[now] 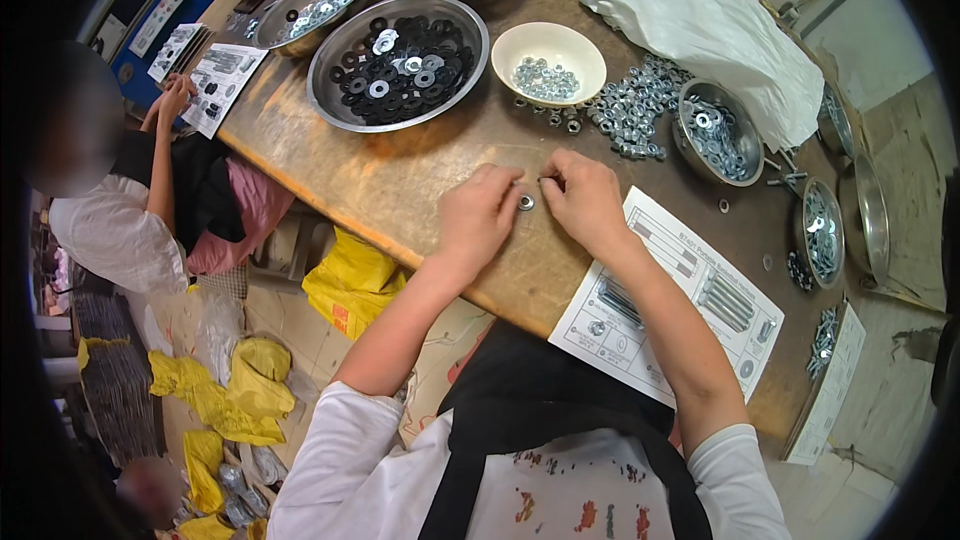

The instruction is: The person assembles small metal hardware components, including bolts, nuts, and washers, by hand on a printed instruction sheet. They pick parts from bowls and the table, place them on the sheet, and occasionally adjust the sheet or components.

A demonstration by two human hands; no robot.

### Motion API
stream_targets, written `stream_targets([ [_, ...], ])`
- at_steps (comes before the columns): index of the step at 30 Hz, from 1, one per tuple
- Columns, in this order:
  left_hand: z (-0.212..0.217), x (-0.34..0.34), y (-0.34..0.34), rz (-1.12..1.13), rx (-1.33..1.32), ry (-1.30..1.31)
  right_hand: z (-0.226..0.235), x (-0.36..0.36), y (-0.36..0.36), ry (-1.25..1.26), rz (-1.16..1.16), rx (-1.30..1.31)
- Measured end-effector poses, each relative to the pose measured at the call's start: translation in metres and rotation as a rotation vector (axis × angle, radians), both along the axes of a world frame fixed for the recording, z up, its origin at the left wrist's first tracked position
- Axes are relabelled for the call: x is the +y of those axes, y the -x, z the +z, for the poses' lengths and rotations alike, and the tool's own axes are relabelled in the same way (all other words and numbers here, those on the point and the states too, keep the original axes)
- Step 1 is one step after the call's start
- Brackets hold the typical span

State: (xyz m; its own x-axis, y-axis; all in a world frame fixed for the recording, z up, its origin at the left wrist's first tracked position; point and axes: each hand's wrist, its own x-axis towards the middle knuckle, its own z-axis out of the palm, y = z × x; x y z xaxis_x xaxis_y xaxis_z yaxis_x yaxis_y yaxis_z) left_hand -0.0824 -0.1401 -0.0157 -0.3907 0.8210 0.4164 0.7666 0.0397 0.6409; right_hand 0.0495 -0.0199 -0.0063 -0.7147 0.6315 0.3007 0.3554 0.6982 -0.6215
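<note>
My left hand (478,218) rests at the table's near edge, fingers curled in a pinch, and whatever is in them is hidden. Facing it, my right hand (584,198) also pinches, with a tiny dark bit showing at its fingertips that is too small to name. Between the two hands a small round metal nut or washer (526,203) lies on the wooden table (400,175), beside the left fingers. Under my right forearm is a white printed card (640,215) with packed bolts and small hardware on it.
Beyond my hands stand a steel bowl of black washers (335,118), a cream bowl of small nuts (507,45) and a heap of loose nuts (637,110). Farther right are a steel bowl of washers (745,176) and a white sack (700,20). A co-worker (120,225) sits left.
</note>
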Motion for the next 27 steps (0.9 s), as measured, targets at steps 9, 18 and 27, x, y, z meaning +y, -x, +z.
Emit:
stream_targets([
  [9,0.019,0.000,0.030,-0.160,0.040,0.232,0.007,-0.031,-0.006,-0.069,0.059,-0.142],
  [18,0.020,0.015,0.023,-0.119,0.034,0.395,0.003,-0.027,0.000,0.035,-0.020,-0.169],
  [27,-0.002,0.018,0.026,-0.177,-0.400,0.398,-0.004,-0.024,-0.004,0.016,0.044,-0.100],
])
